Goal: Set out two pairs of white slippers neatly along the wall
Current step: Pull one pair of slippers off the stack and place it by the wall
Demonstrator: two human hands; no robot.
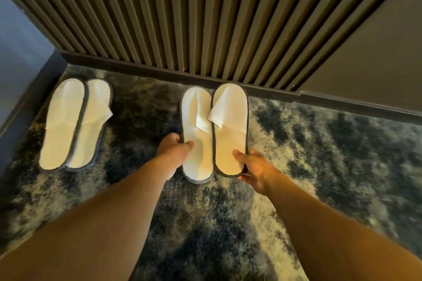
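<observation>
Over at 9 o'clock the first pair of slippers (74, 124) lies side by side on the mottled carpet (319, 143), toes toward the slatted wall (182, 18). Dead center, the left hand (174, 148) pinches the left slipper (196, 134) by its edge, and at 3 o'clock the right hand (255, 166) grips the heel of the right slipper (230, 130), its toe nearly at the baseboard (137, 69).

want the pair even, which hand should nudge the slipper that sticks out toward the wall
Right. The right hand already grips the heel of the right slipper, whose toe sits closer to the baseboard than the left slipper.
</observation>
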